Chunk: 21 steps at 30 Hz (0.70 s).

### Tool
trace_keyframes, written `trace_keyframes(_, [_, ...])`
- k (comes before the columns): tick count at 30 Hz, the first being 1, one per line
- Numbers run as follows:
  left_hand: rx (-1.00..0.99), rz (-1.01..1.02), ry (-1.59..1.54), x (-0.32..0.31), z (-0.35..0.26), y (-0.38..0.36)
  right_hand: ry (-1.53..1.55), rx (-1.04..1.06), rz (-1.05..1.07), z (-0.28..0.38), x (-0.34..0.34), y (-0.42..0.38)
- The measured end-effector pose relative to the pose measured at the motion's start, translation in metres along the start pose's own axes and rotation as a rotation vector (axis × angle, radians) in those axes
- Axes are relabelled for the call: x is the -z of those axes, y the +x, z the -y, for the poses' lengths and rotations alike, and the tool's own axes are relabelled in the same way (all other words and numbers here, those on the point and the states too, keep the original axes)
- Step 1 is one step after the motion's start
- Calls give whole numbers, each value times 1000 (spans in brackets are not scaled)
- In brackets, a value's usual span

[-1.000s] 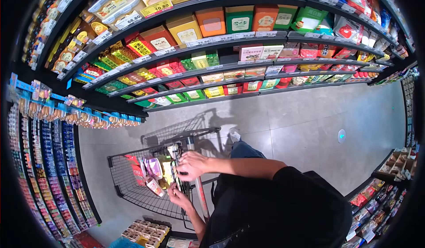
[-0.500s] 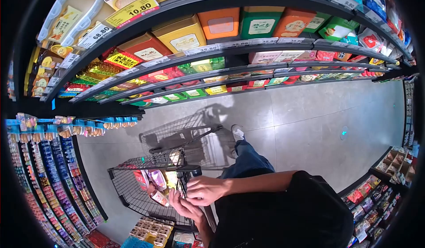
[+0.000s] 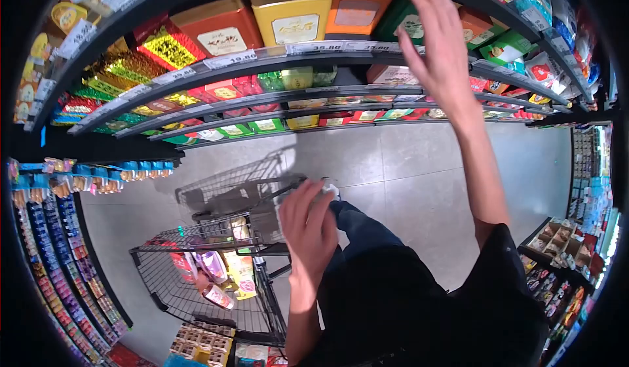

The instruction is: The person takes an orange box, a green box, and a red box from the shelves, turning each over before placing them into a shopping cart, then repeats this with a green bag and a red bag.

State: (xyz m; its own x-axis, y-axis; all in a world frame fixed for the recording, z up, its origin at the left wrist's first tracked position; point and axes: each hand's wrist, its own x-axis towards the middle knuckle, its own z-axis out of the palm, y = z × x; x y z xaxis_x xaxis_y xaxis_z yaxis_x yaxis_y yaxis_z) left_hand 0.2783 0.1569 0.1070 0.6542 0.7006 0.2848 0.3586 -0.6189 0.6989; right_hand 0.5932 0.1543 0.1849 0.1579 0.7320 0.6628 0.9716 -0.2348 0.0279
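My right hand (image 3: 439, 46) is stretched up to the shelf, fingers apart, in front of the dark green box (image 3: 401, 21). Whether its fingertips touch the box is not clear. Left of that box stand an orange box (image 3: 359, 10) and a yellow box (image 3: 293, 18) with pale labels. My left hand (image 3: 308, 226) is raised near my body, beside the shopping cart, with fingers spread and nothing visible in it. Several packages, among them a purple one (image 3: 213, 266) and a cup-like one (image 3: 218, 296), lie in the cart (image 3: 154, 276).
Shelves with price tags (image 3: 239, 59) curve across the top. Racks of small packages (image 3: 65, 262) line the left side. Cardboard compartments (image 3: 203, 342) stand below the cart, and another divided display (image 3: 557, 242) is at the right. Grey floor (image 3: 406, 170) lies between.
My hands, close together over the cart before, have moved apart. The right one has risen to the shelf boxes; the left one has lifted and opened. The shelf boxes appear closer.
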Motion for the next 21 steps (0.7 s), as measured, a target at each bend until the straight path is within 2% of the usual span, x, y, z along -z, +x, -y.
trace_keyframes(2, [-88, 28, -106, -25, 7, 17, 0, 1, 39, 2, 5, 11])
trace_keyframes(4, [-108, 49, -141, -50, 15, 25, -176, 67, 194, 14, 19, 27])
trace_keyframes(5, [-126, 71, -168, -58, 20, 26, -174, 55, 190, 14, 17, 28])
trace_keyframes(7, [-124, 100, -146, -67, 30, 19, -262, 46, 242, 7, 6, 32])
trace_keyframes(9, [-55, 211, -38, -70, 38, 5, -237, 79, 164, -2, -6, 41])
trace_keyframes(11, [-64, 237, -51, -70, 38, 2, -189, 26, 302, -8, -14, 49])
trace_keyframes(12, [-72, 259, -62, -70, 36, 2, -199, 99, 211, -11, -19, 50])
trace_keyframes(16, [-61, 270, -31, -70, 38, 4, -218, 150, 191, -15, -25, 49])
trace_keyframes(18, [-58, 269, -10, -70, 41, 4, -306, 244, 52, -20, -32, 47])
trace_keyframes(21, [-53, 276, 15, -70, 42, 1, -227, 284, -87, -23, -38, 46])
